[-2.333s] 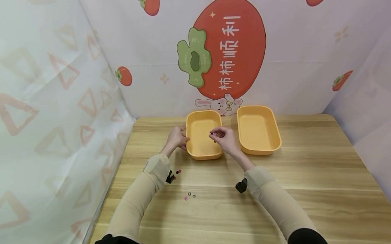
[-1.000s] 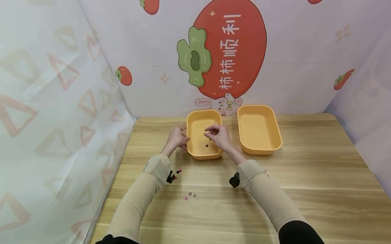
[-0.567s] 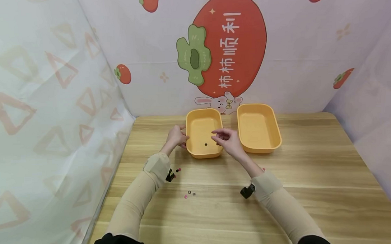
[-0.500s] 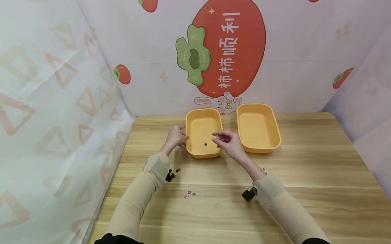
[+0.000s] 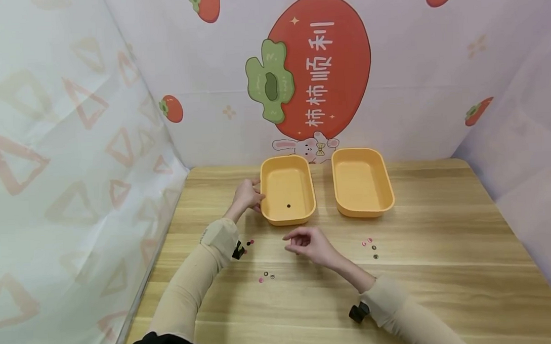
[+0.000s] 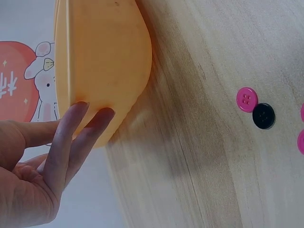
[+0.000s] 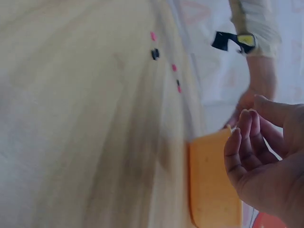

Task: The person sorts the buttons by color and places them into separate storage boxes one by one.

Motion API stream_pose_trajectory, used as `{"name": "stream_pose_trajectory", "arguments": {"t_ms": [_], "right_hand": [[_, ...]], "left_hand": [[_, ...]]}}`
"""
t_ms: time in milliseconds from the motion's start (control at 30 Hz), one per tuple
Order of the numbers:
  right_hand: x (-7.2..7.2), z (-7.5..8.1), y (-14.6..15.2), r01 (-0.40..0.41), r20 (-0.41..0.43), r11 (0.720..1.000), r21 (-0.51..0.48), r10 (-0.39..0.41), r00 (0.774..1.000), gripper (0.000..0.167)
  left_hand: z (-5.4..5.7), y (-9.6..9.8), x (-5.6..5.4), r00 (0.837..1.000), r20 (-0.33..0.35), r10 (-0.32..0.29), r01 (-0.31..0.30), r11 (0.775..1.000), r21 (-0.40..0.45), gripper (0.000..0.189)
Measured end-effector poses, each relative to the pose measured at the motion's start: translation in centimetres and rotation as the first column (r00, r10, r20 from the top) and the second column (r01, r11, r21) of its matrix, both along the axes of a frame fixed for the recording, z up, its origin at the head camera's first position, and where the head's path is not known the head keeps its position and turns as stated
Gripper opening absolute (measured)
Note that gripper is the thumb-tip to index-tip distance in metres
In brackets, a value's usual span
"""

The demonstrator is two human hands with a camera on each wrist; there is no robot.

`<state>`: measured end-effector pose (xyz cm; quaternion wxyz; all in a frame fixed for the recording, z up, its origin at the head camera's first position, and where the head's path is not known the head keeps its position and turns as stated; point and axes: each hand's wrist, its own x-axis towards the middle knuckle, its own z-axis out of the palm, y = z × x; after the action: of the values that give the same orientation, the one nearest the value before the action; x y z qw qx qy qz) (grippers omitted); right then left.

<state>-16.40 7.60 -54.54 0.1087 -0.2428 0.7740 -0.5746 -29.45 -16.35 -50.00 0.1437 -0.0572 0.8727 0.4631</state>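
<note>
My left hand (image 5: 246, 195) reaches to the left side of the left yellow tray (image 5: 311, 214). In the left wrist view its extended fingertips (image 6: 104, 113) press against the tray's outer wall. One small black button (image 5: 288, 206) lies on this tray's floor, near its front. My right hand (image 5: 315, 245) hovers over the table in front of the tray, fingers loosely bent, thumb apart from them. Nothing shows between those fingers in the right wrist view. Closest to the left wrist are a pink button (image 6: 247, 99) and a black button (image 6: 263, 116), edges meeting.
A second yellow tray (image 5: 363, 184) stands to the right, by the back wall. Past the right hand lie pink buttons (image 5: 370, 240) and dark buttons (image 5: 375, 256). Nearer the front are a pink button (image 5: 261, 280) and two dark-rimmed ones (image 5: 266, 274). A patterned sheet (image 5: 75, 174) borders the left.
The right hand held a small dark button over the left tray; a black button now lies inside it. That hand has since drawn back toward me. The left hand stays at the tray.
</note>
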Motion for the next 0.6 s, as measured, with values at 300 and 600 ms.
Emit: {"name": "stream_pose_trajectory", "arguments": {"t_ms": [300, 600], "right_hand": [[1.9, -2.3, -2.0, -0.221, -0.049, 0.963, 0.157, 0.231, 0.972, 0.021], [3.1, -4.2, -3.4, -0.264, -0.154, 0.93, 0.257, 0.309, 0.939, 0.01]], "left_hand": [[-0.1, -0.1, 0.0, 1.0, 0.002, 0.006, -0.006, 1.0, 0.022, 0.068], [-0.1, 0.1, 0.2, 1.0, -0.015, 0.008, -0.008, 1.0, 0.012, 0.069]]}}
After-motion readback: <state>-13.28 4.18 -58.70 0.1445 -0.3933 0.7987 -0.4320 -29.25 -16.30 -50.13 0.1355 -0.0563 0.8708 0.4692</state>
